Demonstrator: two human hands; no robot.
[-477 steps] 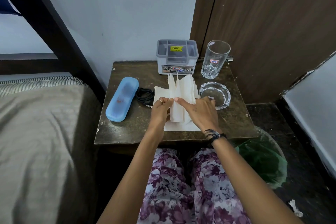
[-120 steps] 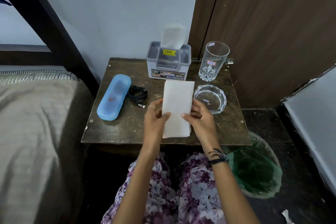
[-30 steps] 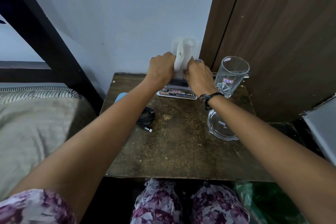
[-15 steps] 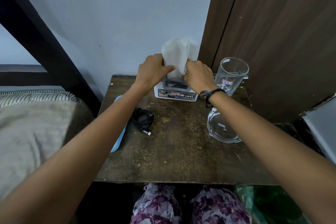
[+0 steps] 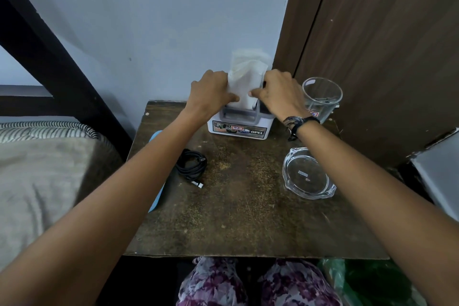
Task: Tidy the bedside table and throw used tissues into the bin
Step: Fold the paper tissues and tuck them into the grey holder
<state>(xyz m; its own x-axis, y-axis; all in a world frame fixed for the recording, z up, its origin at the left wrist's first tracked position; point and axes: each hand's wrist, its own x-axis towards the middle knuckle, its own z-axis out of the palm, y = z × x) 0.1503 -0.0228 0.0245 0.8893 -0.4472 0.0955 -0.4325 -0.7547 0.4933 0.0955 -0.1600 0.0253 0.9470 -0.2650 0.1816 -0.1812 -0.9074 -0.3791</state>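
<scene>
Both hands, left (image 5: 213, 92) and right (image 5: 279, 93), clamped on folded tissues (image 5: 244, 82), now seated lower in grey holder (image 5: 239, 123) at counter (image 5: 248, 206) back. Clean stock nearly stowed; green-lined bin (image 5: 367, 281) at counter's near-right corner.

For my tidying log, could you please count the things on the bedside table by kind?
Glassware: 2, tumbler and ashtray
Holder with tissues: 1
Black cable: 1
Blue case: 1
Total: 5
</scene>
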